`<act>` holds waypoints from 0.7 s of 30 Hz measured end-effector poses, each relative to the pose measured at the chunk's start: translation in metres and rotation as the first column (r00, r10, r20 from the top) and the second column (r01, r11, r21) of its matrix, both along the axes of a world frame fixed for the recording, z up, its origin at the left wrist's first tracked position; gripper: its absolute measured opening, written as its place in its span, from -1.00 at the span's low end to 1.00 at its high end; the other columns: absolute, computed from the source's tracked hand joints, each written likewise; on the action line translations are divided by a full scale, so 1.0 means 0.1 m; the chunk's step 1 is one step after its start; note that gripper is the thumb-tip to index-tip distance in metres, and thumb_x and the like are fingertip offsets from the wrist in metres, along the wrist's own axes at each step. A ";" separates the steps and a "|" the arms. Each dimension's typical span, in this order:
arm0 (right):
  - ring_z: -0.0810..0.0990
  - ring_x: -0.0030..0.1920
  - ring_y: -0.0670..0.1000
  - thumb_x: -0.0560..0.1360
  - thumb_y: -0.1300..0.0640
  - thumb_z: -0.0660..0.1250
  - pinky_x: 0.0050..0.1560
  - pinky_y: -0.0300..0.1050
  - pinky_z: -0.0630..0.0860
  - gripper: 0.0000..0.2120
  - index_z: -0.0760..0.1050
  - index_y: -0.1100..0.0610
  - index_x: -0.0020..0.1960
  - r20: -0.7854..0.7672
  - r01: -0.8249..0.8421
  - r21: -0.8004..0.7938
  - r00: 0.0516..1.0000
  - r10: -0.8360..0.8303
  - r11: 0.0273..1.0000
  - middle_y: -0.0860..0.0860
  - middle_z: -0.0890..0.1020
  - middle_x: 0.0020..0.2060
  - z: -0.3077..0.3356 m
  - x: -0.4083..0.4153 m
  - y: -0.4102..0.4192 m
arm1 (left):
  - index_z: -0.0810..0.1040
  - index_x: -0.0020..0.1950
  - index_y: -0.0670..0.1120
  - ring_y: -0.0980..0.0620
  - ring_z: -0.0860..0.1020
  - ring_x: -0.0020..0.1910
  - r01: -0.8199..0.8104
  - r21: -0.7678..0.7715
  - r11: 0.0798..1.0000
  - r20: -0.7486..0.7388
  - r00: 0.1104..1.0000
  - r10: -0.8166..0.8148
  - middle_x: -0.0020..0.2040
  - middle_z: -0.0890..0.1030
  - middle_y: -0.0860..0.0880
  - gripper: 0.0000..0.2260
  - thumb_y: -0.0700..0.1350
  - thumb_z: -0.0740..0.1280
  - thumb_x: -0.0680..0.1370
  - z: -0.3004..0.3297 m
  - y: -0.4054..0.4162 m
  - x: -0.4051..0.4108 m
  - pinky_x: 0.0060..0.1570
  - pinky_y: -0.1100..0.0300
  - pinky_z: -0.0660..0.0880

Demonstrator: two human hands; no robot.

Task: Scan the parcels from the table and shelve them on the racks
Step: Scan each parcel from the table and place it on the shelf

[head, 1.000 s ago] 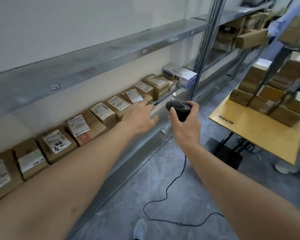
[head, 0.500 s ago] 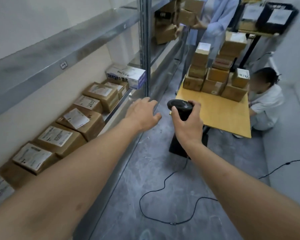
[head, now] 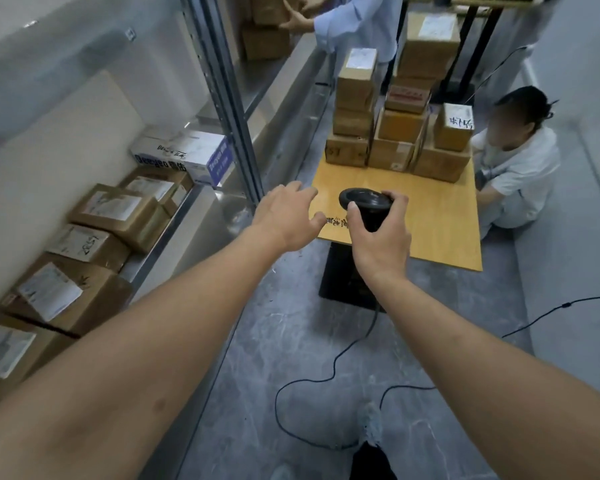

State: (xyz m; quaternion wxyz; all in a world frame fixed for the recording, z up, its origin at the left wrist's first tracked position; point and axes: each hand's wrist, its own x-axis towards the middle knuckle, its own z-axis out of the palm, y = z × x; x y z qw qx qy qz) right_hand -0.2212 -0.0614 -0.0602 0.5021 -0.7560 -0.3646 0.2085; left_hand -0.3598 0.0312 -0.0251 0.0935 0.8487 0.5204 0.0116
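Observation:
My right hand (head: 381, 237) grips a black corded barcode scanner (head: 364, 202), held above the near edge of the yellow wooden table (head: 430, 216). My left hand (head: 286, 216) is empty with fingers spread, stretched out beside the scanner near the table's left corner. Several brown cardboard parcels (head: 399, 133) are stacked at the far end of the table. The rack shelf (head: 174, 216) on my left holds a row of labelled brown parcels (head: 115, 213) and a white and blue box (head: 184, 154).
A grey rack upright (head: 229, 91) stands between shelf and table. One person in white (head: 513, 168) crouches at the table's right side. Another in a light blue sleeve (head: 347, 26) handles boxes on the far rack. The scanner cable (head: 326, 375) loops over the grey floor.
My view has swung right from the shelf toward the table. Both hands have moved away from the rack and now reach over the table's near edge, scanner still in my right hand.

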 end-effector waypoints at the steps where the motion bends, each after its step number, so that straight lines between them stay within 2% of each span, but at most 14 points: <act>1: 0.63 0.07 0.04 0.59 -0.21 0.37 0.08 0.05 0.60 -0.51 0.29 -0.13 0.43 -0.006 -0.004 -0.006 1.000 0.004 1.000 -0.06 0.62 0.11 -0.02 0.14 0.09 | 0.41 0.58 -0.05 -0.20 0.42 0.48 -0.012 -0.007 1.000 0.003 1.000 0.012 0.52 0.45 -0.15 -0.48 0.16 0.25 0.66 -0.02 0.08 0.14 0.46 -0.13 0.38; 10: 0.64 0.08 0.01 0.59 -0.21 0.38 0.07 0.02 0.60 -0.53 0.31 -0.14 0.40 -0.023 -0.001 -0.012 1.000 0.001 1.000 -0.12 0.63 0.10 -0.05 1.17 0.97 | 0.37 0.61 -0.04 -0.18 0.39 0.51 -0.086 -0.015 0.996 0.044 0.995 0.086 0.56 0.41 -0.13 -0.46 0.14 0.25 0.67 -0.04 0.83 1.14 0.48 -0.11 0.36; 15: 0.64 0.09 0.02 0.59 -0.22 0.37 0.06 0.00 0.60 -0.53 0.29 -0.15 0.41 0.022 -0.019 0.016 1.000 0.018 1.000 -0.09 0.63 0.13 0.02 1.36 1.50 | 0.40 0.59 -0.03 -0.19 0.41 0.50 -0.095 0.014 0.995 0.074 0.993 0.094 0.57 0.41 -0.12 -0.46 0.16 0.26 0.65 -0.03 1.36 1.38 0.47 -0.13 0.38; 21: 0.62 0.15 0.03 0.59 -0.21 0.37 0.11 0.02 0.59 -0.51 0.29 -0.13 0.43 0.090 -0.002 0.038 0.996 -0.001 0.999 -0.15 0.56 0.13 0.05 1.41 2.21 | 0.44 0.55 -0.04 -0.18 0.46 0.45 -0.065 0.046 0.997 0.114 0.992 0.059 0.51 0.47 -0.11 -0.49 0.15 0.26 0.65 -0.07 2.15 1.48 0.42 -0.14 0.44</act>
